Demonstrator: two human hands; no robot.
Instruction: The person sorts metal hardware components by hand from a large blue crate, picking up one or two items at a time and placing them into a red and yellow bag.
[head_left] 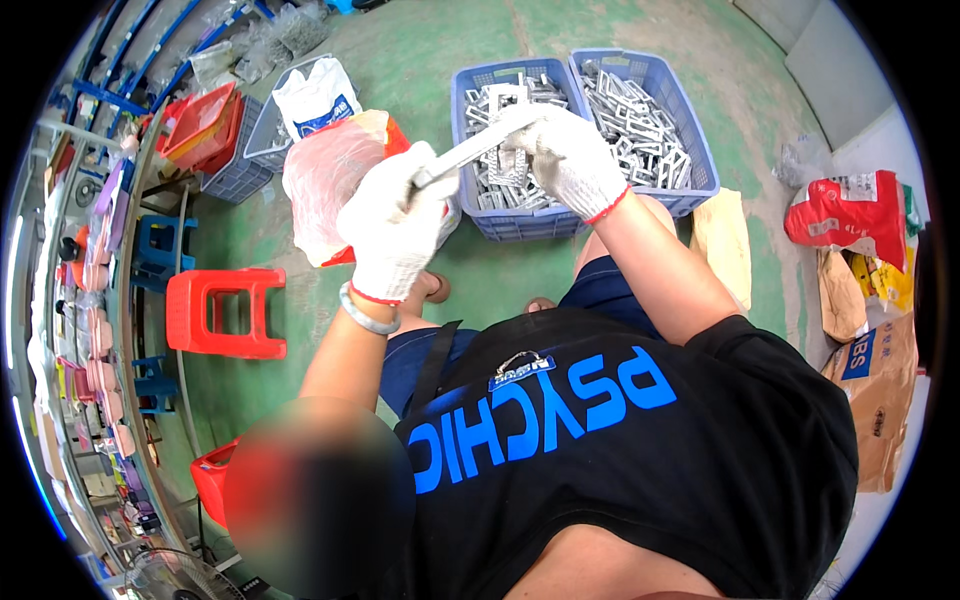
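Observation:
Both of my hands wear white knitted gloves with red cuffs. Between them I hold a silver-grey metal bar-like part (478,150), tilted up toward the right. My left hand (393,215) is closed round its lower end. The fingers of my right hand (568,155) grip the upper end. Beneath the hands stands a blue plastic crate (530,226) with many loose silver metal frame-shaped pieces (508,180). A second blue crate (705,165) beside it on the right holds more of them. The part's far side is hidden by my gloves.
A bag with clear plastic lining (325,180) stands left of the crates. Further left are a red stool (226,345), stacked red bins (203,130) and a loaded shelf rack (95,330). Sacks, one of them red (850,212), lie along the right wall. A fan (180,578) stands at lower left.

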